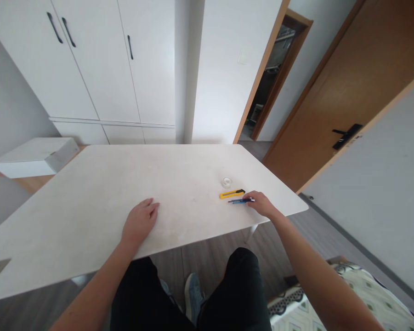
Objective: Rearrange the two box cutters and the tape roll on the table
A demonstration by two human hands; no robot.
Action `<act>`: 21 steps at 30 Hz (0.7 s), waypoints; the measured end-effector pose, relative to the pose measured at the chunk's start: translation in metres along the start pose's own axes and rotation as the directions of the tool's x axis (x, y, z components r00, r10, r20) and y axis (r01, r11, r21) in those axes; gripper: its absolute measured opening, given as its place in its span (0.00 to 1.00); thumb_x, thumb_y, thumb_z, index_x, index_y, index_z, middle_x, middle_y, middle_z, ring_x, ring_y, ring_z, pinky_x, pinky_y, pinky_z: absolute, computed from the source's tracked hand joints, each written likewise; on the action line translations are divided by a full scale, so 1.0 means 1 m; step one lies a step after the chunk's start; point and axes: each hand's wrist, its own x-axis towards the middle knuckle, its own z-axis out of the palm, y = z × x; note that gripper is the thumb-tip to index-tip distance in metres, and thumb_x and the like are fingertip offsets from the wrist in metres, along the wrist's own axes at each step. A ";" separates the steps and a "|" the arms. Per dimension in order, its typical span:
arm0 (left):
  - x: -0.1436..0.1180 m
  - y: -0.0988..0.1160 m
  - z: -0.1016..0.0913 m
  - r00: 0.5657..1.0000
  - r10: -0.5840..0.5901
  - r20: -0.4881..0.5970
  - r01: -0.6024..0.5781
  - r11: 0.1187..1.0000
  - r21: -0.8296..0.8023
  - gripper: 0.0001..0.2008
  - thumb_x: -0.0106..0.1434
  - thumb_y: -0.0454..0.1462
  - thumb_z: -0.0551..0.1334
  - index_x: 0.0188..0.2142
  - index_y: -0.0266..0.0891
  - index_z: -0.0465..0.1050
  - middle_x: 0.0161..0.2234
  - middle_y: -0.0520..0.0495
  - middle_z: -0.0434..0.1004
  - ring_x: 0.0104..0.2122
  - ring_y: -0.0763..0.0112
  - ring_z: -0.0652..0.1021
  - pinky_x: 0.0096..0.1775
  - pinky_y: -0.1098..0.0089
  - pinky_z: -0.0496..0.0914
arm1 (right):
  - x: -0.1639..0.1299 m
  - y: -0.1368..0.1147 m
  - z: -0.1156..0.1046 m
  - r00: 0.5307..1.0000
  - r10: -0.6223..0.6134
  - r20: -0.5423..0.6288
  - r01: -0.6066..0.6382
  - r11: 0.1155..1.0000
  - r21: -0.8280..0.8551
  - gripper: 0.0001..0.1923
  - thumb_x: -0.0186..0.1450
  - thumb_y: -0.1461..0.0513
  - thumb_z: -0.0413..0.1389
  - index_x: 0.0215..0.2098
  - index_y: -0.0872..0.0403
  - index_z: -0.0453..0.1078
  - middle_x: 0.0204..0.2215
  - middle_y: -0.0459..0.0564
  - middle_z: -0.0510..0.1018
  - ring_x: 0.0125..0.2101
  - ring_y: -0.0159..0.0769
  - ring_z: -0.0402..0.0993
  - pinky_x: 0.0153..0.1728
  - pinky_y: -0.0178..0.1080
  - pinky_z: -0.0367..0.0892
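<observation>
White table (89,202) fills the scene, two bare hands resting on it near the front edge.
Left hand (139,223) lies flat and open; right hand (261,203) pinches a blue pen (239,201), its rear end hidden by fingers, just near of a yellow utility knife (232,194) and a small clear tape roll (226,182), hard to make out.

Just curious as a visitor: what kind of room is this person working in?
Probably a bedroom at home: white wardrobe, wooden door, patterned bedding. The right hand touches a blue pen on the white table.
</observation>
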 end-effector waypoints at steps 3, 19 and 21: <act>0.000 0.000 0.000 1.000 0.004 0.004 -0.004 1.000 0.011 0.23 0.68 0.42 0.48 0.46 0.38 0.80 0.53 0.39 0.77 0.53 0.59 0.76 0.58 0.59 0.67 | 0.003 -0.007 0.006 0.999 -0.030 0.030 0.030 0.999 -0.009 0.15 0.58 0.68 0.58 0.43 0.51 0.78 0.45 0.50 0.79 0.48 0.40 0.72 0.53 0.42 0.62; 0.000 0.004 -0.007 1.000 -0.021 0.013 0.021 1.000 0.015 0.21 0.68 0.41 0.49 0.47 0.39 0.80 0.53 0.40 0.77 0.53 0.60 0.76 0.58 0.60 0.68 | 0.043 -0.208 0.098 0.854 -0.517 -0.062 0.520 0.851 0.070 0.22 0.68 0.52 0.56 0.56 0.55 0.68 0.57 0.58 0.71 0.58 0.44 0.64 0.58 0.46 0.57; 0.000 0.004 -0.005 1.000 -0.025 0.005 0.025 1.000 0.010 0.21 0.68 0.41 0.49 0.47 0.39 0.80 0.53 0.40 0.77 0.53 0.60 0.76 0.58 0.59 0.68 | 0.042 -0.212 0.111 0.840 -0.532 -0.110 0.536 0.844 0.015 0.24 0.69 0.51 0.54 0.57 0.55 0.67 0.59 0.59 0.70 0.60 0.45 0.62 0.61 0.48 0.53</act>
